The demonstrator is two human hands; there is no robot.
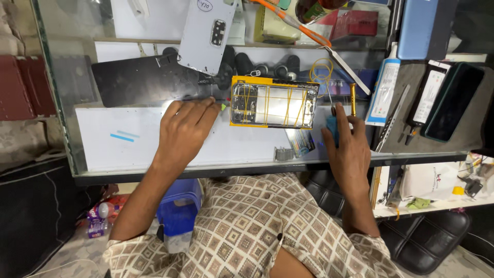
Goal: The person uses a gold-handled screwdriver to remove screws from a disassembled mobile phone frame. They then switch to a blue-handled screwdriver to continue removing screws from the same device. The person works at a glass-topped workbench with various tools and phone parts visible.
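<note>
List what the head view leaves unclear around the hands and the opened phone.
- Right hand: its fingers cover most of a blue object, so its kind is unclear.
- Left hand: the green item at its fingertips is too small to identify.
- Opened phone: glare washes out its middle.
- Orange-handled tool: cut off by the top edge.

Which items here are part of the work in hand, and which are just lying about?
In hand: opened phone bound with yellow bands, left hand beside it, right hand on a blue tool.
Lying about: white back cover, glue tube, dark phone, tweezers.
</note>
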